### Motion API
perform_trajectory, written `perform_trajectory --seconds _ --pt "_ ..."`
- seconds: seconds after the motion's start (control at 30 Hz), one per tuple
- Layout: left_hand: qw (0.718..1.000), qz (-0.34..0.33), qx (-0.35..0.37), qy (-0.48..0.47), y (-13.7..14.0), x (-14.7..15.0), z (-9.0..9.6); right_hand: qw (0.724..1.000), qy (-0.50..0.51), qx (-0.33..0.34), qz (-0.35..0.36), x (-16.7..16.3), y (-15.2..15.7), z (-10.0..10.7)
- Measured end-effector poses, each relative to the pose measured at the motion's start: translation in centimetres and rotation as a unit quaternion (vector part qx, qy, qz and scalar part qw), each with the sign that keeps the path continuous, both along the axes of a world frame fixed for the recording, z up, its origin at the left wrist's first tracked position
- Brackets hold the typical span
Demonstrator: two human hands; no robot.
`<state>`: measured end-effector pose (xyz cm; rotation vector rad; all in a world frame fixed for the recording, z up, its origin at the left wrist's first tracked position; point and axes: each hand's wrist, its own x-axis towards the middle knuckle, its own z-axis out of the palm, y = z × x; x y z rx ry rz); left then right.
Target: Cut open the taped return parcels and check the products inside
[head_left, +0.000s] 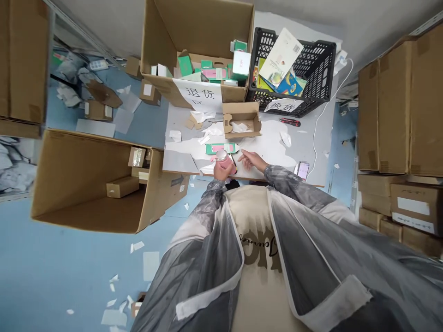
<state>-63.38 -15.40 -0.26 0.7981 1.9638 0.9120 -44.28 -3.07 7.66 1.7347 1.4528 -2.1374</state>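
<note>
Your left hand (223, 172) grips a pink cup (224, 161) (or some such vessel; it is too small to name surely) at the near edge of the bench (178, 160), fingers closed around its side and its pale round top turned up toward you. Your right hand (254, 161) hovers just to the right of it, the fingers half curled and loose; they look released.

Right beyond the cup lies a green box (210, 149) with a pink panel, its right end near your right fingertips. Past that sits a small carton (242, 109), open at the top, with white paper (241, 127) inside. Scraps (285, 139) lie on both sides of it.

At the back you have a big box (207, 25) holding green and white packs (185, 65), a paper sign (200, 94) on its front. Beside it, to the right, a black crate (321, 78) holds booklets (281, 55). A red-and-black knife (290, 122) lies before the crate, and a phone (303, 170) lies near the bench's right corner, beside a white cable (315, 133). Left of the bench, a large carton (69, 166) holds smaller boxes (122, 187).
</note>
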Motion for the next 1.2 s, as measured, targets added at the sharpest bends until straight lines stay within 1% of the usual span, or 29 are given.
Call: perform_trajectory --seconds 0.03,0.07,0.13,0.2,0.3,0.37,0.43,0.5,0.57,0.63,0.7,0.77,0.87,0.93,1.0,1.07,1.1,1.13,1.2 --pt "0.999 0.047 -0.014 -0.015 -0.5 -0.9 -0.1 0.998 -0.046 0.051 0.003 -0.9 0.3 -1.1" --pt "0.996 0.081 -0.022 -0.031 -1.1 -1.8 -0.1 0.989 -0.104 0.102 0.016 -1.8 0.6 -2.4" --pt "0.991 0.115 -0.029 -0.058 -2.4 -3.3 -0.3 0.958 -0.215 0.181 0.060 -3.6 1.3 -4.9" --pt "0.989 0.128 -0.044 -0.063 -3.7 -4.6 -0.4 0.931 -0.271 0.220 0.107 -5.0 2.0 -7.4" --pt "0.987 0.132 -0.070 -0.051 -6.1 -5.9 -0.4 0.918 -0.268 0.241 0.166 -6.2 3.2 -10.2" --pt "0.989 0.118 -0.066 -0.053 -7.7 -6.5 -0.2 0.915 -0.245 0.257 0.192 -6.3 3.9 -11.5" --pt "0.992 0.096 -0.048 -0.062 -9.1 -7.0 0.1 0.912 -0.214 0.285 0.203 -5.9 4.4 -12.3" --pt "0.993 0.087 -0.038 -0.073 -9.9 -7.3 0.4 0.908 -0.171 0.326 0.197 -5.1 4.6 -12.6" --pt "0.991 0.098 -0.051 -0.077 -9.8 -7.6 0.5 0.909 -0.132 0.354 0.178 -3.9 4.4 -12.1" --pt "0.988 0.113 -0.069 -0.074 -9.1 -7.8 0.6 0.916 -0.115 0.352 0.153 -2.3 3.7 -10.9" --pt "0.987 0.118 -0.080 -0.069 -7.8 -7.9 0.7 0.926 -0.121 0.334 0.130 -0.2 2.7 -8.9" --pt "0.989 0.114 -0.074 -0.066 -6.3 -8.0 0.9 0.928 -0.134 0.330 0.112 2.2 1.6 -6.6" --pt "0.993 0.086 -0.038 -0.070 -3.9 -8.0 1.2 0.917 -0.158 0.350 0.109 5.8 -0.1 -3.0" --pt "0.996 0.055 -0.021 -0.074 -2.2 -7.7 1.3 0.902 -0.184 0.368 0.131 7.7 -1.1 -0.9" --pt "0.997 0.015 -0.014 -0.078 -0.5 -7.1 1.4 0.885 -0.222 0.376 0.162 9.0 -2.1 0.7" --pt "0.996 -0.029 0.001 -0.090 1.0 -6.1 1.4 0.870 -0.262 0.374 0.188 9.5 -3.0 1.5" --pt "0.994 -0.051 0.010 -0.100 1.7 -5.6 1.5 0.864 -0.278 0.374 0.193 9.4 -3.5 1.5" --pt "0.991 -0.074 0.019 -0.112 2.3 -5.0 1.6 0.859 -0.289 0.375 0.193 9.2 -3.8 1.3" --pt "0.982 -0.126 0.025 -0.141 3.2 -3.8 1.9 0.856 -0.297 0.381 0.182 8.3 -4.5 0.3"
